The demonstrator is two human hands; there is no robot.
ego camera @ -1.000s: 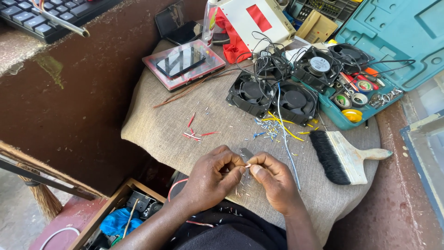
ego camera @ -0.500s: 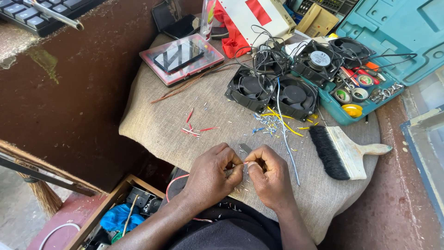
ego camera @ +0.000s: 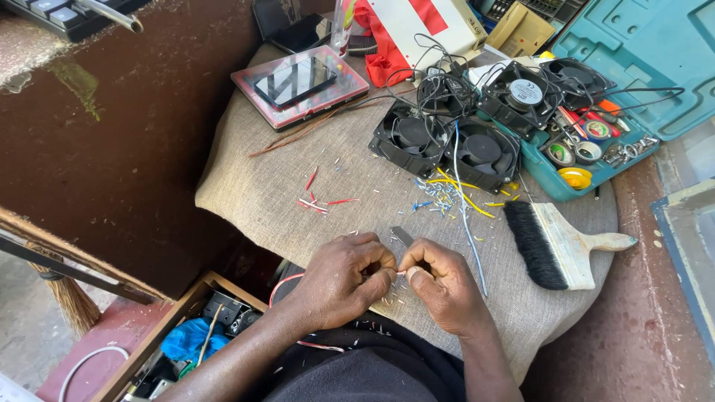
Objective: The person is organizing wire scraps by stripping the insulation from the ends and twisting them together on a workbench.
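My left hand [ego camera: 348,277] and my right hand [ego camera: 439,281] meet at the near edge of a cloth-covered table [ego camera: 298,186]. Between their fingertips they pinch a thin red wire [ego camera: 400,272]. The wire's loop [ego camera: 287,281] curves out to the left of my left wrist. A small grey blade [ego camera: 402,235] sticks up just behind the fingers; which hand holds it is unclear. Cut red wire bits [ego camera: 316,199] lie further out on the cloth.
Several black cooling fans [ego camera: 447,134] with tangled leads sit at the back. A paintbrush [ego camera: 558,242] lies to the right, beside an open teal tool case [ego camera: 618,89]. A tablet [ego camera: 298,82] rests at the back left. A wooden box [ego camera: 186,335] of parts stands below left.
My hands stay together on the wire; the fingers shift slightly. The view has drifted a little, so the table sits somewhat further right and lower in frame.
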